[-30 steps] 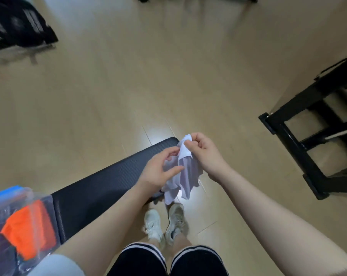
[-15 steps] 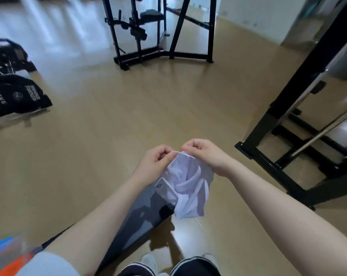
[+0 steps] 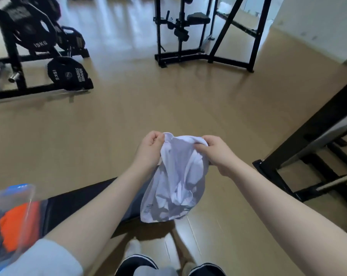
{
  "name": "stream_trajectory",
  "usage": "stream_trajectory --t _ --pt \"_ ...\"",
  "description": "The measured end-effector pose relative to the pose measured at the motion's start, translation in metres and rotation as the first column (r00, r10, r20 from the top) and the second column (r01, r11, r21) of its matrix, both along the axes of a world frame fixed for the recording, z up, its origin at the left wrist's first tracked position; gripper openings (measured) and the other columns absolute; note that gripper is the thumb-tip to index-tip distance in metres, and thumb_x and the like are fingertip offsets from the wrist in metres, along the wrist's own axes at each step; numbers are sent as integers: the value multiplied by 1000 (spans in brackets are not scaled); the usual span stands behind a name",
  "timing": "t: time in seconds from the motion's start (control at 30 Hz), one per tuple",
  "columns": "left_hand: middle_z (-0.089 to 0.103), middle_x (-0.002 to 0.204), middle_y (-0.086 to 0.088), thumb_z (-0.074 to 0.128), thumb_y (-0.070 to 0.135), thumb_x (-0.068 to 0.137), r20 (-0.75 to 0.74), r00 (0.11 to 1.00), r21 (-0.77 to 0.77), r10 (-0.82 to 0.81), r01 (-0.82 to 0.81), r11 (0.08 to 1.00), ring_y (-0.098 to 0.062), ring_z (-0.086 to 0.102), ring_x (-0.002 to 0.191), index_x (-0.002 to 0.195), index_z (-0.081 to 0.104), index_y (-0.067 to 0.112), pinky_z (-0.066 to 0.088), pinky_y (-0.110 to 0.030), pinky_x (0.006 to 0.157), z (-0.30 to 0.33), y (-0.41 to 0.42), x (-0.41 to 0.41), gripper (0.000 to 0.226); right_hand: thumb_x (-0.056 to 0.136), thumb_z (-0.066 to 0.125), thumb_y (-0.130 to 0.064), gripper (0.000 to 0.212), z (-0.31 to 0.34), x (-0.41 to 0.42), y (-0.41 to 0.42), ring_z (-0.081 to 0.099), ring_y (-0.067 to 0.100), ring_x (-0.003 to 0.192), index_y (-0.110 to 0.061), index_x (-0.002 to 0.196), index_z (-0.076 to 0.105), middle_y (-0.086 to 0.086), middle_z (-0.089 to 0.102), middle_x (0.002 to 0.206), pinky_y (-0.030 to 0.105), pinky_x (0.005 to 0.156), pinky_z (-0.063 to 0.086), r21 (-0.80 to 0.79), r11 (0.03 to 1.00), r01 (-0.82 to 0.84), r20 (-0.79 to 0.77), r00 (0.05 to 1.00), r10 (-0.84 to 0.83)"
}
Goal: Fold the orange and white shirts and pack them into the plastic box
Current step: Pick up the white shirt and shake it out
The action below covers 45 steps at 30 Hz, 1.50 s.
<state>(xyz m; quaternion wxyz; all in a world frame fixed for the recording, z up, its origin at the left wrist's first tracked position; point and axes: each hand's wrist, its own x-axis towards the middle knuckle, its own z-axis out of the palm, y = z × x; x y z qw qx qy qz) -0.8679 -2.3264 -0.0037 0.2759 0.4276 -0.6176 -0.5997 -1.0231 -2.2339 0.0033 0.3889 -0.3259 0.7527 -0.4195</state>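
At the very bottom of the frame I am seeing dark shorts [image 3: 133,264] with white trim and blurred pale shoes [image 3: 134,247] on the floor. In the lower left corner a clear plastic box [image 3: 19,198] with a blue edge is showing, blurred, and the orange shirt [image 3: 17,228] is lying inside it behind the transparent wall. Just beside the box, a black padded bench [image 3: 73,208] is running from the lower left toward the middle of the frame.

Both forearms are reaching up from the bottom toward the centre. There I am holding the white shirt [image 3: 176,184] up in the air, bunched and hanging down in front of the bench end, well apart from the box. My left hand [image 3: 151,149] is curling tight round the upper left edge of the cloth, and my right hand [image 3: 216,150] is pinching the upper right edge, so both are gripping the shirt with a short stretch of fabric between them. Some small print is showing on the lower hem, too blurred to read.

Beyond the hands the tan wooden floor [image 3: 109,120] is spreading out. At the right edge a black steel frame [image 3: 308,140] is slanting down. In the upper left, weight plates [image 3: 69,75] marked 15KG are leaning on a black rack [image 3: 15,56], and in the upper centre a black exercise machine [image 3: 188,26] is standing.
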Motion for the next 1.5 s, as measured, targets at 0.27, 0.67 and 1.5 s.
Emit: stream_trajectory --t 0.27,0.67,1.5 --pt "55 75 2 42 26 96 -23 998 13 51 -50 999 -14 48 70 80 55 16 42 -33 71 3 46 -13 22 81 50 -4 9 1 16 -3 41 15 61 -5 87 57 1 46 66 29 58 35 -118 979 -168 119 976 182" --pt "65 88 -3 62 28 75 15 987 -78 163 -161 984 -18 60 81 85 58 23 49 -41 78 15 30 14 12 87 48 5 33 17 16 -9 61 16 85 -11 114 58 8 65 96 24 79 51 -192 875 -444 362 797 484" --pt "56 87 -3 47 11 90 596 732 -416 330 -70 907 -22 48 79 107 50 10 34 -24 58 -1 -25 190 17 85 61 -18 19 -41 108 -39 38 15 63 -6 74 50 5 43 69 27 57 29 -7 933 -361 -23 932 361"
